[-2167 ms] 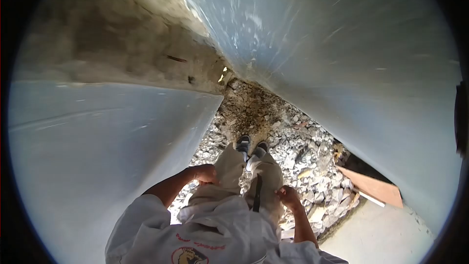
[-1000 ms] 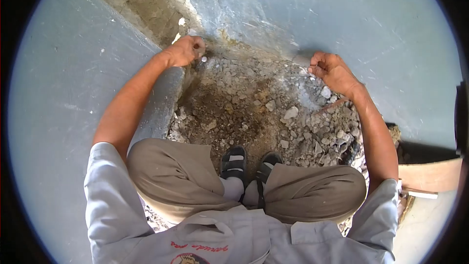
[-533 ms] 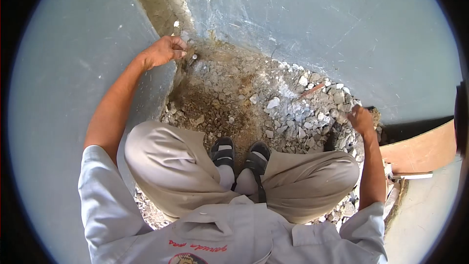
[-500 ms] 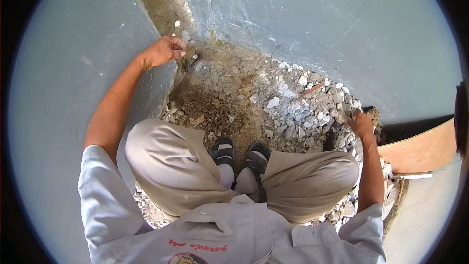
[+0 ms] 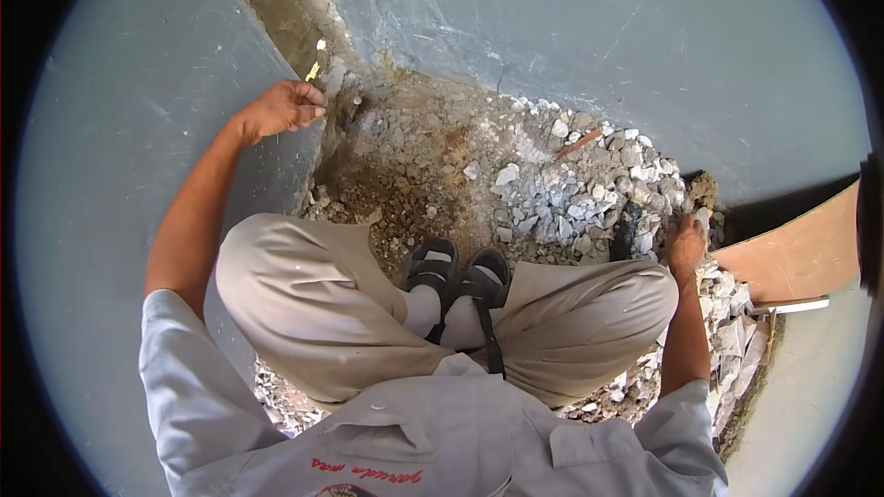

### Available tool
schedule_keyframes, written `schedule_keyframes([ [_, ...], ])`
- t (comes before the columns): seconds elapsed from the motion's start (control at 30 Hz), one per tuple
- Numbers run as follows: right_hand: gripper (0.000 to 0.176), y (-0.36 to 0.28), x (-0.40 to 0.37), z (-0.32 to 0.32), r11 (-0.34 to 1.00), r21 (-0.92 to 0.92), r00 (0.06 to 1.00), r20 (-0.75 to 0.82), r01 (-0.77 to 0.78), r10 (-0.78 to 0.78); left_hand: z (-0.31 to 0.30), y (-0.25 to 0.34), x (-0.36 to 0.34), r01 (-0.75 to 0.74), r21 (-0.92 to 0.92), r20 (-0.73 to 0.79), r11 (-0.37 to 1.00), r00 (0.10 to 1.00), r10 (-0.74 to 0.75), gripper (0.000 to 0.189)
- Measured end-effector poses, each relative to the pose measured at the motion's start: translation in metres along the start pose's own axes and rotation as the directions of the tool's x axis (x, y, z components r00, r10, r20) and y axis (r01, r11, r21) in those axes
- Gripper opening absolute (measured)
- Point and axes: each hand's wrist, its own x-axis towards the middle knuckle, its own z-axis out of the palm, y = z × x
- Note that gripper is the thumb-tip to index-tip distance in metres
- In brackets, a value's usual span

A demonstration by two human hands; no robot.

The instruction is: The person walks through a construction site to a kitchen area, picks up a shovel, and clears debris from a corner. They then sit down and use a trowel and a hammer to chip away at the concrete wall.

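My left hand point(image 5: 287, 110) is closed, its fingers pinched together at the edge of the left grey panel point(image 5: 147, 129). Whatever is between those fingertips, if anything, is hidden. Just beyond them lie a small yellow scrap point(image 5: 314, 70) and a white chip point(image 5: 321, 44). At the right side of the rubble point(image 5: 571, 207), my right hand point(image 5: 685, 247) is closed around what looks like a pale grey stone point(image 5: 703, 218). An earthy brown lump point(image 5: 703, 189) lies just past that hand.
Broken stones fill the corner between the grey surfaces. A reddish-brown strip point(image 5: 579, 145) lies on them. A curved brown board point(image 5: 794, 253) stands at the right, with a dark gap behind it. My sandalled feet point(image 5: 456, 281) are on the dirt, between my bent knees.
My right hand has shifted slightly right and toward me, and its fingers now point away from me. The left hand has drawn back a little to the left, still closed. The view has tilted slightly.
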Motion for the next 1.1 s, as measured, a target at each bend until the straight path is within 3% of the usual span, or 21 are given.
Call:
schedule_keyframes([
  [0.13,0.024,-0.005,-0.018,0.014,0.972,0.223,0.997,-0.009,-0.077,0.081,-0.006,0.021,0.018,0.05,0.186,0.048,0.981,0.997,-0.059,0.026],
  [0.3,0.023,-0.014,-0.012,0.001,0.965,0.226,0.991,-0.001,-0.131,0.134,0.0,0.058,0.051,-0.061,0.362,0.087,0.93,0.996,0.031,0.024],
  [0.33,0.022,-0.012,-0.009,-0.003,0.971,0.216,0.991,-0.061,-0.106,0.122,0.003,0.059,0.058,-0.124,0.361,0.077,0.924,0.992,0.103,0.024],
  [0.4,0.023,-0.009,0.0,-0.018,0.928,0.366,0.998,0.003,-0.065,0.069,0.01,0.053,0.068,-0.241,0.35,0.052,0.905,0.97,0.238,0.024],
  [0.47,0.027,-0.004,0.008,-0.023,0.854,0.498,0.918,0.391,-0.148,-0.069,0.021,0.05,0.072,-0.206,0.265,0.122,0.942,0.976,0.179,0.027],
  [0.53,0.04,-0.04,0.026,-0.053,0.951,0.308,0.63,0.732,0.032,-0.258,0.036,0.051,0.064,-0.141,0.16,0.202,0.977,0.973,0.108,0.028],
  [0.6,0.062,-0.057,0.015,-0.033,0.947,0.288,0.68,0.723,-0.142,-0.118,0.055,0.059,0.044,-0.123,0.192,0.238,0.974,0.968,0.076,0.029],
  [0.63,0.065,-0.063,0.018,-0.039,0.94,0.305,0.644,0.752,-0.152,-0.14,0.06,0.062,0.036,-0.11,0.21,0.25,0.971,0.967,0.056,0.029],
  [0.7,0.069,-0.074,0.024,-0.052,0.922,0.345,0.569,0.8,-0.174,-0.192,0.068,0.058,0.03,-0.236,0.298,0.275,0.925,0.949,0.154,0.029],
  [0.77,0.067,-0.074,0.025,-0.056,0.925,0.337,0.583,0.793,-0.175,-0.178,0.072,0.045,0.04,-0.347,0.332,0.276,0.877,0.925,0.262,0.025],
  [0.83,0.062,-0.067,0.021,-0.05,0.932,0.325,0.609,0.776,-0.161,-0.165,0.07,0.055,0.036,-0.277,0.196,0.279,0.941,0.935,0.217,0.023],
  [0.97,0.074,-0.059,0.018,-0.046,0.972,0.1,0.561,0.827,-0.21,0.036,0.067,0.061,0.042,-0.286,0.058,0.251,0.956,0.931,0.264,0.021],
  [1.1,0.071,-0.048,0.01,-0.054,0.989,-0.081,0.657,0.74,-0.123,0.142,0.067,0.068,0.035,-0.334,0.07,0.27,0.94,0.913,0.305,0.021],
])
